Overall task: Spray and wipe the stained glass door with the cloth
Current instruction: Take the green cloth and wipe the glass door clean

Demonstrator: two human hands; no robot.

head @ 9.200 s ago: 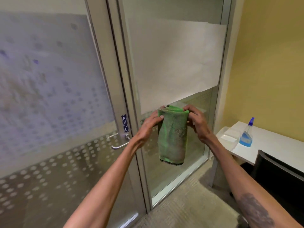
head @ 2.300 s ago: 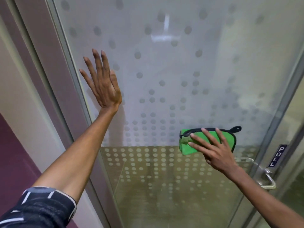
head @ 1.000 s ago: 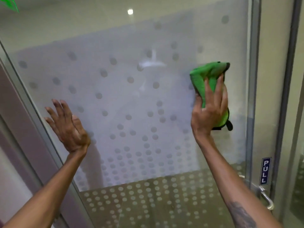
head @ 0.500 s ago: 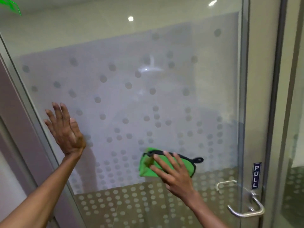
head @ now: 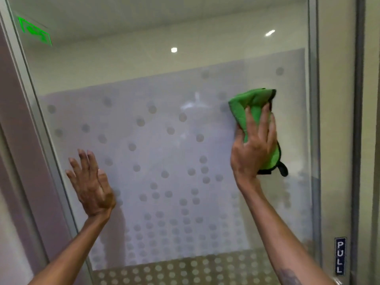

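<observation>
The glass door (head: 164, 145) fills the view, with a frosted dotted film across its middle and lower part. My right hand (head: 254, 149) presses a folded green cloth (head: 251, 103) with a black edge flat against the glass near the door's right side, fingers pointing up. My left hand (head: 91, 185) rests flat on the glass at the lower left, fingers spread, holding nothing. No spray bottle is in view.
A metal door frame (head: 313, 120) runs down the right, with a blue PULL sign (head: 339, 256) low on it. The left frame (head: 30, 112) slants down beside a purple wall. A green exit sign (head: 34, 30) shows at the top left.
Half a second ago my right hand held the cloth low on the glass, fingers pointing left; now it is high on the right with fingers up. My left hand has stayed in place.
</observation>
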